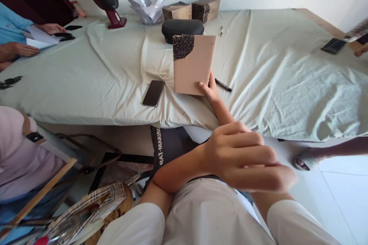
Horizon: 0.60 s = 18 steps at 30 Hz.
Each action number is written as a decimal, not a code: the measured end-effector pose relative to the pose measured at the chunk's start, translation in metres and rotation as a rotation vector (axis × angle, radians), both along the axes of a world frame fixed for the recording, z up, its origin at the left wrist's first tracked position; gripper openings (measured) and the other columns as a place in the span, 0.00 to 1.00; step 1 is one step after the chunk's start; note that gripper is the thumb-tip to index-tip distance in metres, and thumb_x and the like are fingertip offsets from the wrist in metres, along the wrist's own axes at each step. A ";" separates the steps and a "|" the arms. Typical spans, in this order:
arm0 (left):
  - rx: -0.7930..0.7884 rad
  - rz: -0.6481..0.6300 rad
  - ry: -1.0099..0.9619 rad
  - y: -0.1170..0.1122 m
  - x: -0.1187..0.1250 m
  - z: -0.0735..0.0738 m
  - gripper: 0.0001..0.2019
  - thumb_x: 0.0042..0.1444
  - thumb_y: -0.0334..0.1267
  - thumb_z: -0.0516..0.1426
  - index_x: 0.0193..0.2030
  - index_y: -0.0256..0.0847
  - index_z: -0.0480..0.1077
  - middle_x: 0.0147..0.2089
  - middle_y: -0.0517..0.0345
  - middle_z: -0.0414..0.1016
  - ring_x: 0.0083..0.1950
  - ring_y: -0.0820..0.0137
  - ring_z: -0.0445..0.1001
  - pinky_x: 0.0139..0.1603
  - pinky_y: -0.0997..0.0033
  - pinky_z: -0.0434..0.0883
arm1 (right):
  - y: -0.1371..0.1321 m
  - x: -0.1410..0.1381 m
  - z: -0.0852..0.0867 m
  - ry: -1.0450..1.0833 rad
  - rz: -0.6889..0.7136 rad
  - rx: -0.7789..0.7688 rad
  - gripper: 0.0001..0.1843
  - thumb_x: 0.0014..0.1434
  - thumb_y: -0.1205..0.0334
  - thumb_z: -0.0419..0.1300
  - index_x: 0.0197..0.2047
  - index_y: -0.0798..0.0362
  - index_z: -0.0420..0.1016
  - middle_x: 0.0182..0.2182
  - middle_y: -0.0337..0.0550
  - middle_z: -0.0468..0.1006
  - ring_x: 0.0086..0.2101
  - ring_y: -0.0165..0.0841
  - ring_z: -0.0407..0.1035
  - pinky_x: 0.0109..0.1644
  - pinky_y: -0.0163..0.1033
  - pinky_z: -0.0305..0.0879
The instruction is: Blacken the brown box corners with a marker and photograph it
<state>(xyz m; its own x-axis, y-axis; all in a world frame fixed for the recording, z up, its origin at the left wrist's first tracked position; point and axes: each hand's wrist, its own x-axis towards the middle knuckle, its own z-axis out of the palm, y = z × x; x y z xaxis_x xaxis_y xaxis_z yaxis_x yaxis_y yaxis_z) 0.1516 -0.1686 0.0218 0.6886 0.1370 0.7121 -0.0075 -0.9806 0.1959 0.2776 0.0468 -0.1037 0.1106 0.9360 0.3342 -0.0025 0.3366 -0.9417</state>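
Note:
My right hand (211, 91) grips the lower right corner of a brown cardboard piece (192, 68), thumb on its front face. The cardboard is tilted up over the table, its upper left corner scribbled black. My left hand (244, 157) is large and near the camera, crossing in front of my right forearm. Its fingers are curled, and what is inside them, if anything, is hidden. A black marker pen (223, 85) lies just right of my right hand. Left of the cardboard is a dark phone (153, 93). A black zip case (182, 29) sits behind it.
A pale green cloth (115, 91) covers the long table. At the back stand cardboard boxes (211, 9), a plastic basket (148, 9) and a fan (116, 18). Another person's hands (25, 50) hold paper at far left. A chair frame (94, 141) stands below left.

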 end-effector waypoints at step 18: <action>-0.769 -0.795 0.689 -0.015 -0.066 -0.062 0.29 0.58 0.50 0.70 0.64 0.44 0.76 0.73 0.47 0.75 0.74 0.50 0.74 0.76 0.55 0.68 | 0.022 0.009 -0.021 -0.062 -0.034 0.099 0.77 0.46 0.16 0.66 0.85 0.50 0.44 0.74 0.56 0.69 0.73 0.54 0.65 0.74 0.62 0.63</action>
<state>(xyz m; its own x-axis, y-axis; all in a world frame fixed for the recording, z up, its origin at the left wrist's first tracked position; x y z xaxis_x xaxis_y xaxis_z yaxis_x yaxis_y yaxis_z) 0.0861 -0.1833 -0.0404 0.9594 -0.2622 0.1042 -0.2040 -0.3898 0.8980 0.2862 0.0689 -0.1246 0.1179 0.8943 0.4317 0.0673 0.4265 -0.9020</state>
